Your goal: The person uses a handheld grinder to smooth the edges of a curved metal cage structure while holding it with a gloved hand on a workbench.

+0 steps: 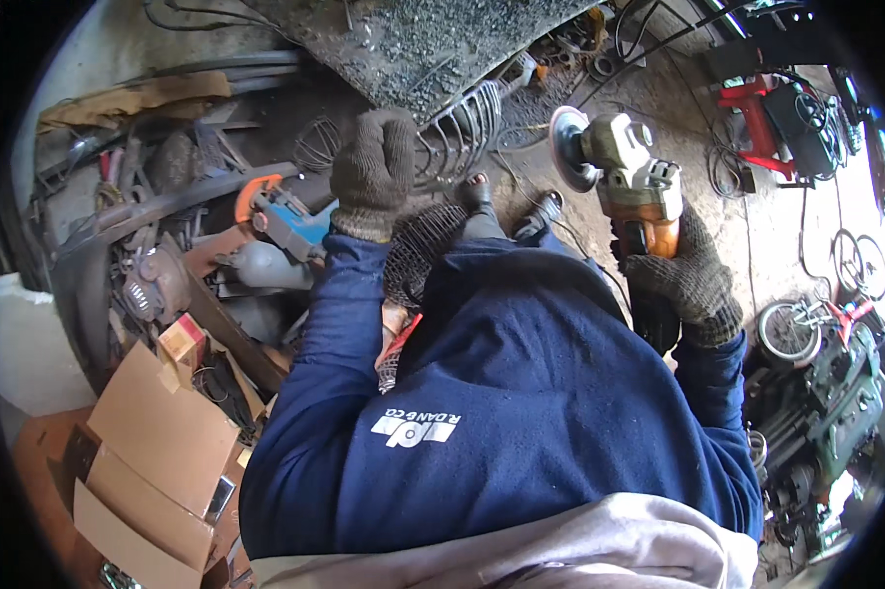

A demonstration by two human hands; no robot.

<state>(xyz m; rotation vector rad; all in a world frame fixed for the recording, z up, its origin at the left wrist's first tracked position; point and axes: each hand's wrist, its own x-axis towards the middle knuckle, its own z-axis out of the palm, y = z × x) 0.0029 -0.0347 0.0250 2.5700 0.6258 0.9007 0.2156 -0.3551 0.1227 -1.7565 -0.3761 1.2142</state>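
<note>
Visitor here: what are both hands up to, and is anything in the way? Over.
Right hand: gloved, gripping angle grinder. Left hand: gloved fist. Possible obstacle: curved metal grille, showing between fist and grinder disc.

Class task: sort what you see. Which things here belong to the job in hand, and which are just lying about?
Seemingly part of the job:
- grinder, gripped by the right hand
- disc, on the grinder
- gloves, worn; the left hand makes a fist

Apparently lying about, untouched:
- box
- blue tool
- bicycle
</note>
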